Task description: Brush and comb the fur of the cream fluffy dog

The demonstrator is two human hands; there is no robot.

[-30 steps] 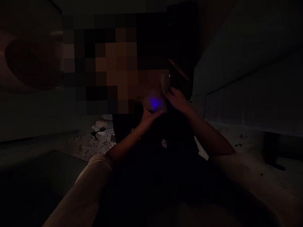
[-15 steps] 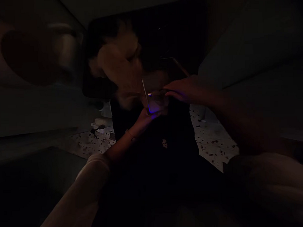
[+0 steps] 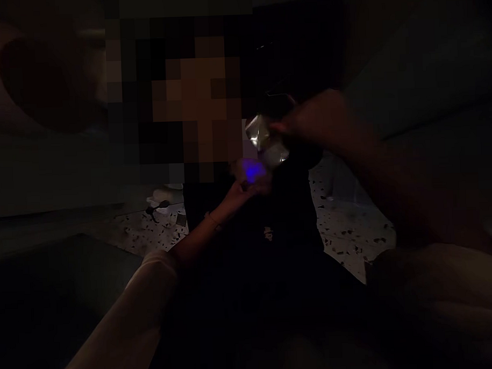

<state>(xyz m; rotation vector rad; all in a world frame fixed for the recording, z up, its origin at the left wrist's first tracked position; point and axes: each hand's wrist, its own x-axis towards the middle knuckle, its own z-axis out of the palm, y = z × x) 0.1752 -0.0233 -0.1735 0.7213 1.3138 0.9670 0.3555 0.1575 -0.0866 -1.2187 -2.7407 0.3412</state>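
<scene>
The light is very low and much is blurred. In the middle of the head view my left hand (image 3: 244, 189) is closed around a small object with a blue-violet glow (image 3: 252, 171); its kind cannot be made out. Up and to the right is my right hand (image 3: 308, 116), smeared by motion, its fingers drawn together. Against its fingertips shows a shiny, silvery piece (image 3: 258, 130), and just below that a second bright, crinkled-looking patch (image 3: 278, 154). Whether these two patches belong to one thing cannot be told.
Dark cloth (image 3: 249, 270) lies beneath my hands. Speckled flooring (image 3: 353, 237) shows on both sides. Pale clutter (image 3: 161, 197) sits on the floor at left. A large dark rounded shape (image 3: 41, 86) stands at upper left. Pixelated blocks cover the upper middle-left.
My right hand has moved up from beside the left hand's object. Shiny patches now show near its fingertips. The thin upright edge above my left hand no longer shows, and the violet glow is broader.
</scene>
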